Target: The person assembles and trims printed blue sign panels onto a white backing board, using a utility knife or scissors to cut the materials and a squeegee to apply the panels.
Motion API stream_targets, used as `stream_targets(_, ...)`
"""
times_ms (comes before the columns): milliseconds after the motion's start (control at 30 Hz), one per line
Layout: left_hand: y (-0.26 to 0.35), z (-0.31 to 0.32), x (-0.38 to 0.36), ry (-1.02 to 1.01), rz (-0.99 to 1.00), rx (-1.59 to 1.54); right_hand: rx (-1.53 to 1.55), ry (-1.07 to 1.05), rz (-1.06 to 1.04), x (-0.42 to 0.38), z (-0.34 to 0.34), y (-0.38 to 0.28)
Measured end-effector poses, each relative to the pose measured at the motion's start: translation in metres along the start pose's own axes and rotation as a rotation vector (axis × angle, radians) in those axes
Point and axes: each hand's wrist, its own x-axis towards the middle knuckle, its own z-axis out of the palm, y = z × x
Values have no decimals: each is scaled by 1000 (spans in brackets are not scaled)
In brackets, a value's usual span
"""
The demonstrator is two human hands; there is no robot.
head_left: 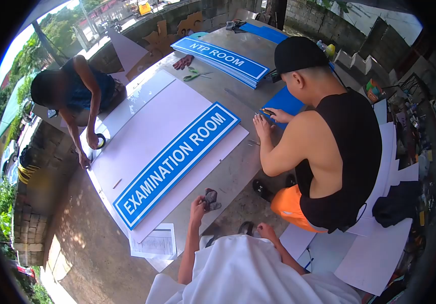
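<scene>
White shirt (pixel 245 268) is filling the bottom centre; above, our left hand (pixel 197 208) is grasping dark cloth (pixel 211 198); whether our right hand (pixel 267 231) is holding anything, we cannot tell.

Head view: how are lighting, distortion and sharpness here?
Head view: strong fisheye curvature, black corners; head view: overexposed upper-left edge, bright sun patches on the ground; head view: EXAMINATION ROOM sign crisp, small print on the paper sheet unreadable; head view: dark bundle in left hand lacks detail.
</scene>
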Motion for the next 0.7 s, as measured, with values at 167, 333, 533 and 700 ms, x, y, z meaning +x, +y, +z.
stream_targets(167, -21, -32, -14, -15, -176, -196, 126, -53, -275, 50, -7, -127)
stream_targets(333, -31, -59, 21, 252, -242, -179, 352, 17, -411, 139, -42, -270)
stream_targets(533, -22, -22, 73, 485, 67, 568, 830, 329, -292, 314, -110, -351)
stream_targets(700, -17, 13, 88, 514, 118, 703, 599, 876, -119, 549, -194, -346)
